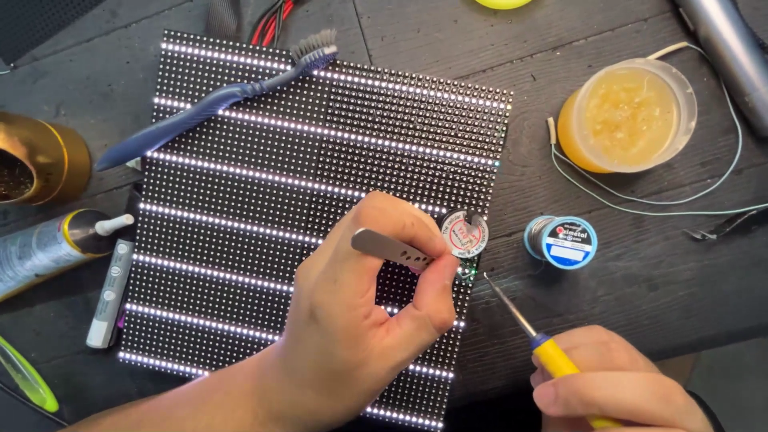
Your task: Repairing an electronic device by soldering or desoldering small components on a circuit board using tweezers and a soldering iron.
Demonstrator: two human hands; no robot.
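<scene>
**Colours on the bench**

The black LED panel (264,208) is showing a grid of pale dots crossed by glowing white stripes. The toothbrush (216,100) is looking navy, the soldering iron (552,356) is showing a yellow grip, the solder spool (562,241) a blue label, and the tub (628,116) is glowing amber (possibly flux).

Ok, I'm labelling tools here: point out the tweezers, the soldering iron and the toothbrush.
tweezers (390,246), head view, flat metal shank
soldering iron (554,358), head view, yellow handle
toothbrush (210,102), head view, blue handle
</scene>
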